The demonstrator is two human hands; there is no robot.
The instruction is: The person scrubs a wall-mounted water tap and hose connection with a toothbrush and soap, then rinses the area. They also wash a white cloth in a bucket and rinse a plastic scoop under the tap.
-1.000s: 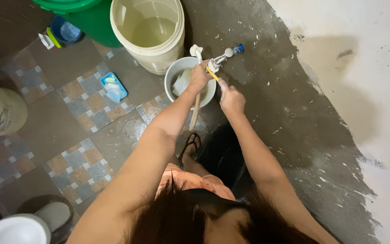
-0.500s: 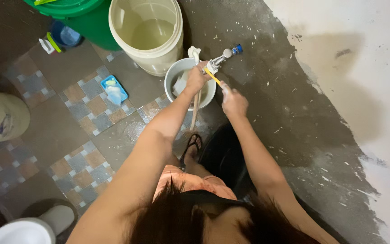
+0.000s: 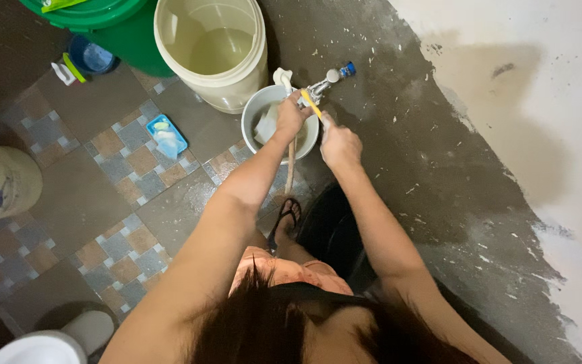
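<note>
Head view: left hand grips the metal tap over the small grey basin; right hand closed on a yellow-handled brush, scrubbing the tap. Next probably needs firmer strokes w/ tap held steady.

Bare arms; long dark hair; peach shorts; black flip-flop.
</note>
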